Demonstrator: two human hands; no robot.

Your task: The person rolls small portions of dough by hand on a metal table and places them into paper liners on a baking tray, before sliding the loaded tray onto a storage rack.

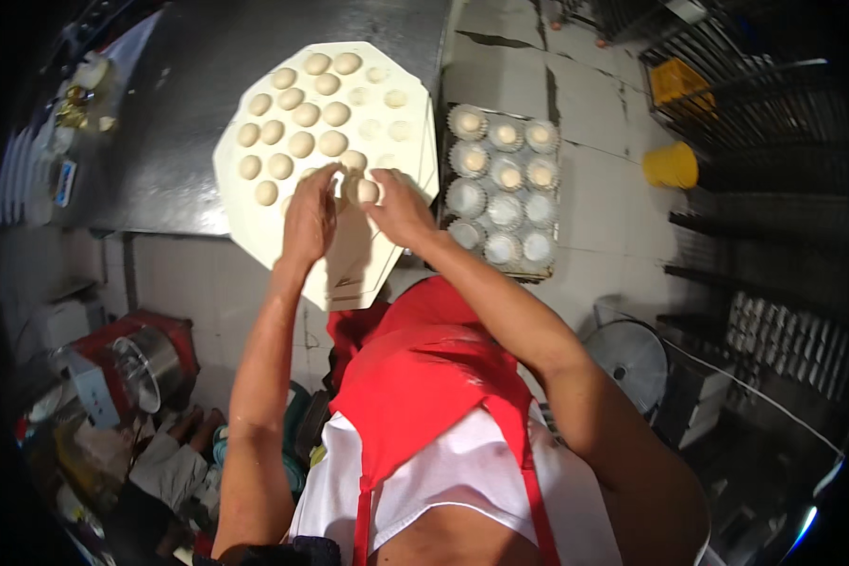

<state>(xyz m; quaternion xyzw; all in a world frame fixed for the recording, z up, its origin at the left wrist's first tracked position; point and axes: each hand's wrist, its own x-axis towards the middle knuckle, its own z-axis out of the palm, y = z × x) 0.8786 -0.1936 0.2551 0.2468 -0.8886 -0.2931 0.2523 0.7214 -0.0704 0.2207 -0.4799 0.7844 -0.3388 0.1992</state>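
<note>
A cream-coloured, many-sided board (255, 217) carries several rows of round, pale dough balls (301, 144). Its right side shows round floury marks. Between thumb and fingers, my right hand (401, 209) grips a dough ball (368, 191) above the near half of the board. Just left of it, my left hand (309, 219) has its fingers bent and its thumb apart, close to other dough balls and partly covering them; nothing shows inside it. Right of the board, a dark baking tray (549, 274) bears fluted cups (505, 209). Dough sits in the farther cups, while the nearer ones hold none.
The board lies on a dark metal table (170, 113) and juts past its near edge. A yellow bucket (671, 166), dark racks (755, 123) and a round fan (630, 358) stand to the right. At lower left are a red machine (174, 340) and another person (170, 467).
</note>
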